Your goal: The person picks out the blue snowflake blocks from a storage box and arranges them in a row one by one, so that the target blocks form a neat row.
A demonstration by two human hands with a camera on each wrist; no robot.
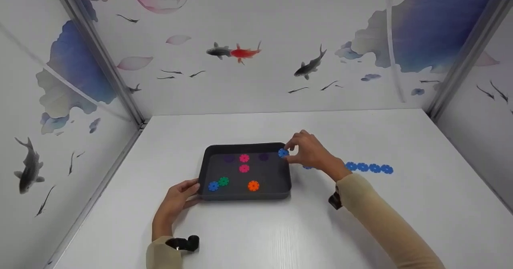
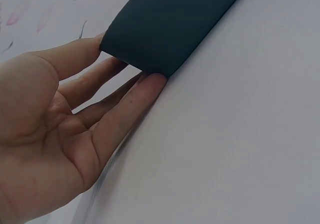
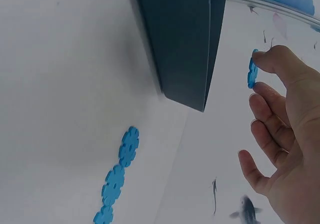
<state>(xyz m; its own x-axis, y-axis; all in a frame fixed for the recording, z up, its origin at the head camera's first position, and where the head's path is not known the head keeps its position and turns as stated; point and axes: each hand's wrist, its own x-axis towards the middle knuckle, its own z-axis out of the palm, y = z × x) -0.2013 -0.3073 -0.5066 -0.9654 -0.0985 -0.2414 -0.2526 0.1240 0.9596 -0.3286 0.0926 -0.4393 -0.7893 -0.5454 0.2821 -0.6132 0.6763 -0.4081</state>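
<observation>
My right hand point(image 1: 310, 150) pinches a blue flower-shaped plastic disc point(image 1: 283, 153) between thumb and index finger, over the back right corner of a dark grey tray point(image 1: 246, 196). In the right wrist view that disc point(image 3: 253, 69) is edge-on, the other fingers loosely curled below it. At the tray's left side, my left hand point(image 1: 176, 201) holds the front corner; the left wrist view shows its thumb at the rim and fingertips against the wall. Inside the tray lie two pink discs point(image 1: 244, 158), two dark purple ones point(image 1: 263, 156), a green disc point(image 1: 223, 181) beside a blue one point(image 1: 213, 186), and an orange disc point(image 1: 253, 186).
A row of several blue discs point(image 1: 368, 167) lies on the white table point(image 1: 256, 233) right of the tray, partly hidden behind my right wrist. Printed panels with fish and petals point(image 1: 272, 88) wall the table at the back and sides.
</observation>
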